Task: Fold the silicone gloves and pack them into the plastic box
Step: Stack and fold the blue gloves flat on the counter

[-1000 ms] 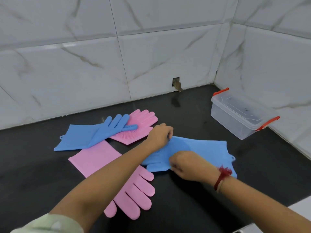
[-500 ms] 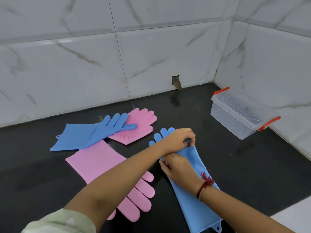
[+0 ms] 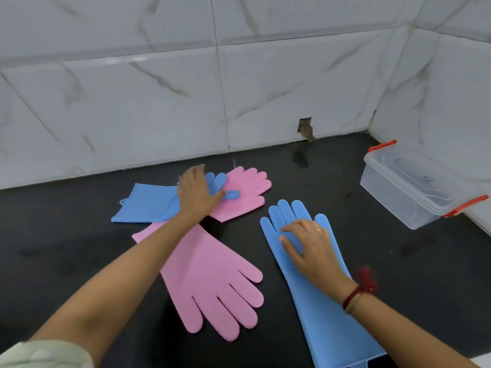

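Your right hand (image 3: 312, 248) presses flat, fingers spread, on the near blue glove (image 3: 313, 277), gripping nothing. Your left hand (image 3: 196, 193) lies flat on the far blue glove (image 3: 148, 204), which overlaps one pink glove (image 3: 244, 193); the other pink glove (image 3: 210, 280) lies between. The box (image 3: 414, 187) stands lidded at right on the counter (image 3: 398, 261); no writing is legible.

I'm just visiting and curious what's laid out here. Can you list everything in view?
blue gloves: 2, blue; one lies flat at the back left, its fingers over a pink glove; one lies flat lengthwise at the right, fingers toward the wall.
pink gloves: 2, pink; one at the back centre, partly under the blue one; one in the middle, fingers toward the camera.
plastic box: 1, clear with red clips, lid on, at the far right by the wall.
countertop: 1, black.
tiled wall: white marble pattern, with a small hole low down.
left hand: 1, open, on the back blue glove.
right hand: 1, open, flat on the right blue glove; red thread at the wrist.
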